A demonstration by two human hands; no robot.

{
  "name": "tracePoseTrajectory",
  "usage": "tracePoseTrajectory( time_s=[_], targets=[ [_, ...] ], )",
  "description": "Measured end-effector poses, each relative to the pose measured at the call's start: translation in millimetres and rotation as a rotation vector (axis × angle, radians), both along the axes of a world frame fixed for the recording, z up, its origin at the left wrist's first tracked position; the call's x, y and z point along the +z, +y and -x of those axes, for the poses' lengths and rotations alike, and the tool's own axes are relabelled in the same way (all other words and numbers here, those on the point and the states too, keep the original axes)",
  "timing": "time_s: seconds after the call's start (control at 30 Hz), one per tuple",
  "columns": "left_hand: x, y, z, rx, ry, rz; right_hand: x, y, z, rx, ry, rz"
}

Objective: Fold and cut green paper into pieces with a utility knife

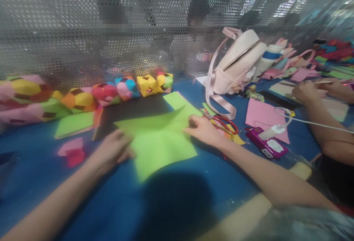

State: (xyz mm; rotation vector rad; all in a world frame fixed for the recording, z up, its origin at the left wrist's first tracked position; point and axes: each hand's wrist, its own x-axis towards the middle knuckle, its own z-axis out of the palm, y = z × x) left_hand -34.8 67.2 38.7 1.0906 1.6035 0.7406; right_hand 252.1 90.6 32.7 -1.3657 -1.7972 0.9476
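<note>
A bright green sheet of paper (163,141) with creases across its middle is spread between my two hands, low over the blue table. My left hand (117,147), a little blurred, grips its left edge with curled fingers. On the opposite side, my right hand (203,128) pinches the right edge between thumb and fingers. Red-handled scissors (225,123) lie just beyond my right hand, over some yellow paper scraps. Behind the sheet is a dark flat board (132,110), with another green paper (175,100) by its right end.
Folded multicoloured paper balls (105,94) line the back left, near a green paper stack (74,124) and pink scraps (73,152). A pale pink backpack (235,64) stands at the back. Rightward are pink paper (265,117), a purple device (267,143), a cable and another person's hands (306,91).
</note>
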Motion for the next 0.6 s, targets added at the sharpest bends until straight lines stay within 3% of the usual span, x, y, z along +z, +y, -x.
tracePoseTrajectory(
  time_s=[0.2, 0.4, 0.6],
  targets=[
    [8.4, 0, 4, -0.192, 0.143, 0.079, -1.3, -6, 6, 0.026, 0.002, 0.067],
    [10.9, 4, 2, -0.092, 0.036, 0.147, 4.4, -10, 7, 0.032, 0.069, 0.256],
    [5.7, 11, 2, -0.021, 0.045, 0.098, 0.2, -4, -2, 0.048, 0.021, 0.138]
  ],
)
